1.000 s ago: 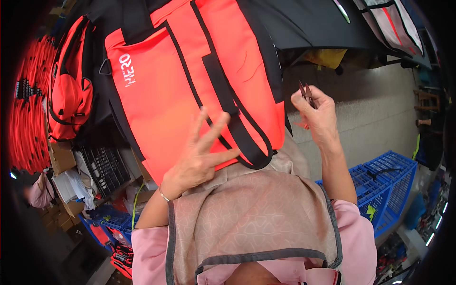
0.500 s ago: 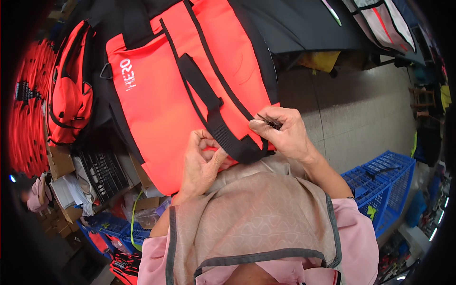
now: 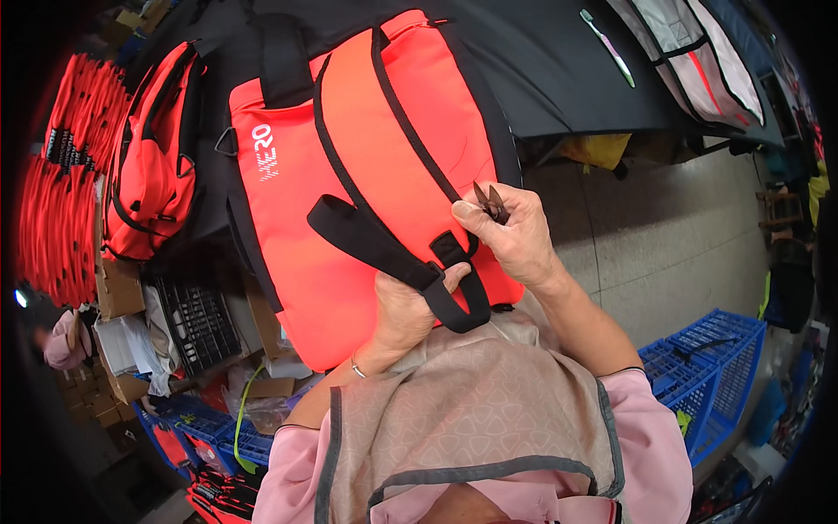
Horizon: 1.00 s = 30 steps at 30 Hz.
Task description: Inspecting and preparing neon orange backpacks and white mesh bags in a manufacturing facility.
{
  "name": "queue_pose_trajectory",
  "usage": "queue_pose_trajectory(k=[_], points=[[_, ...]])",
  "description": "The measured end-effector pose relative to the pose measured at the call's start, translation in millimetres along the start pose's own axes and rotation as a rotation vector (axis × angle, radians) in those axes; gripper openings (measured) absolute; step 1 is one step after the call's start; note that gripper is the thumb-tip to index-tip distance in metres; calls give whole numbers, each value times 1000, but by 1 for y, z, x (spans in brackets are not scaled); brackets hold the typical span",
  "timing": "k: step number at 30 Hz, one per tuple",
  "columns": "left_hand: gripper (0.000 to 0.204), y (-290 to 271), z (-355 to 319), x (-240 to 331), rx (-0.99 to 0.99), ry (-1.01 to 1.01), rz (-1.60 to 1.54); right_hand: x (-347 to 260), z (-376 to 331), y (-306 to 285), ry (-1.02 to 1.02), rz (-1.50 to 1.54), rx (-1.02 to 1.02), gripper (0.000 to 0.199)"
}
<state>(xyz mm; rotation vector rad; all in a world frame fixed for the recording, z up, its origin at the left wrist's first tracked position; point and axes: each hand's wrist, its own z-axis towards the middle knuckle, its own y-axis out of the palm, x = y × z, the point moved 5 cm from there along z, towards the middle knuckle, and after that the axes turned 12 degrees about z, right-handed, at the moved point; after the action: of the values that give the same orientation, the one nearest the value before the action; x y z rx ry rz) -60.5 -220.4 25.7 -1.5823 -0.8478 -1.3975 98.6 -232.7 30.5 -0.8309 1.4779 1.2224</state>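
Note:
A bright orange-red backpack with black sides lies in front of me, its padded shoulder strap facing up. My left hand is closed on the black webbing strap near its buckle, the thumb showing beside it and the other fingers mostly hidden. In my right hand is a small pair of thread snips, blades pointing up and slightly apart. That hand is just by the edge of the shoulder strap, at the backpack's right side.
Another orange-red bag stands at left, beside a tall stack of orange-red pieces. A toothbrush lies on the black-covered table. Blue plastic crates stand at right. A person in pink is at far left.
My left hand has moved right and taken hold of the webbing near the buckle, lifting it into a loop. The snips have turned upward in my right hand. The view has shifted slightly.

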Motion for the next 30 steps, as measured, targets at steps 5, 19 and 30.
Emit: queue_pose_trajectory(k=[5, 19, 30], points=[[19, 1, 0, 0, -74, 86, 149, 8, -1, -1, 37, 160, 27, 15], [33, -33, 13, 25, -99, 773, 875, -39, 23, 5, -209, -3, -19, 28], [23, -62, -13, 38, 413, 767, 1024, -32, 33, 51, -110, 142, -177, 36]])
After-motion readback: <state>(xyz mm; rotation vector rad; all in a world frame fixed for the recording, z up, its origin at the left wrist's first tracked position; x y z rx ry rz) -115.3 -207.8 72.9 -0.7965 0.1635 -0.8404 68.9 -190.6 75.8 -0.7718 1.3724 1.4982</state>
